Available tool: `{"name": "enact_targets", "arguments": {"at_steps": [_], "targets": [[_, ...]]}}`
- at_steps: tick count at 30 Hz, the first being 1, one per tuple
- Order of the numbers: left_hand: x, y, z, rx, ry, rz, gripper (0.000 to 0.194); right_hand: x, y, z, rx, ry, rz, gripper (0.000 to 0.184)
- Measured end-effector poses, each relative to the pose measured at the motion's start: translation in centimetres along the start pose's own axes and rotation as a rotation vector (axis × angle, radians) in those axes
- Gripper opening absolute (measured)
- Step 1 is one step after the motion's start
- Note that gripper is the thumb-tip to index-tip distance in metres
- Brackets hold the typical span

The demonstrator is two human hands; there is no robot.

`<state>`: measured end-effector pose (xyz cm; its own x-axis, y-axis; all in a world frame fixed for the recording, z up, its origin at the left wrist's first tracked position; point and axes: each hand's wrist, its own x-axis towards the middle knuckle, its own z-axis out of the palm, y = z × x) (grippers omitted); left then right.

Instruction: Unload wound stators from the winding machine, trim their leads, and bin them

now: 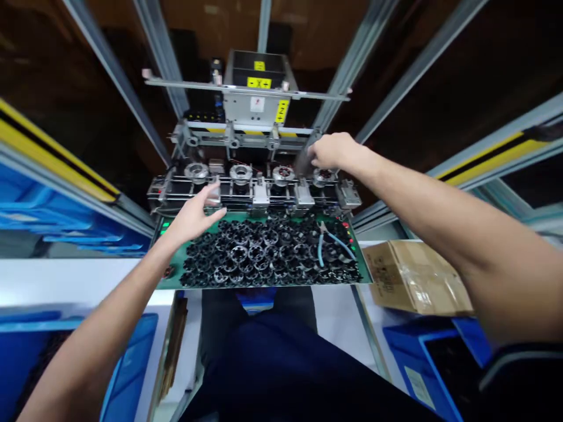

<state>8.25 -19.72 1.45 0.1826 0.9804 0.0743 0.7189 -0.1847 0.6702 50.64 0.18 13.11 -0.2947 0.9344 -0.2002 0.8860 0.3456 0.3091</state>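
Fingers of the left hand (192, 215) are spreading wide and holding nothing, hovering over the edge of the board (169, 258) with their tips just short of the row of fixtures. Fingers of the right hand (335, 151) are curling downward, fairly narrow and close together, above the far right end of that row. A dark blur beside them hides whether they are gripping anything, so their hold cannot be told.

Four round fixtures (241, 173) are standing in a line just behind the board, and the right hand is nearest the fourth. Black rings (246, 252) are lying heaped on the board, dozens of them, too overlapped for an exact count. One pair of pliers (329, 245) with blue handles is resting on the right part of that heap. A machine (259, 88) with yellow labels is standing beyond the board. One cardboard box (416, 278) is lying to the right of the board, and the table (74, 281) is stretching away to its left. One blue bin (127, 366) is sitting nearer the person on the board's left side, and a second blue bin (407, 351) is sitting on its right side.
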Motion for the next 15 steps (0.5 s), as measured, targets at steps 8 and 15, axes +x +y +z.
{"name": "enact_targets", "arguments": {"at_steps": [8, 15], "targets": [[21.8, 11.6, 10.9, 0.448, -0.205, 0.055, 0.087, 0.8, 7.4, 7.2, 0.206, -0.167, 0.153, 0.066], [27.4, 14.9, 16.3, 0.741, -0.4, -0.142, 0.084, 3.4, 8.3, 13.4, 0.443, -0.369, 0.15, 0.048]]}}
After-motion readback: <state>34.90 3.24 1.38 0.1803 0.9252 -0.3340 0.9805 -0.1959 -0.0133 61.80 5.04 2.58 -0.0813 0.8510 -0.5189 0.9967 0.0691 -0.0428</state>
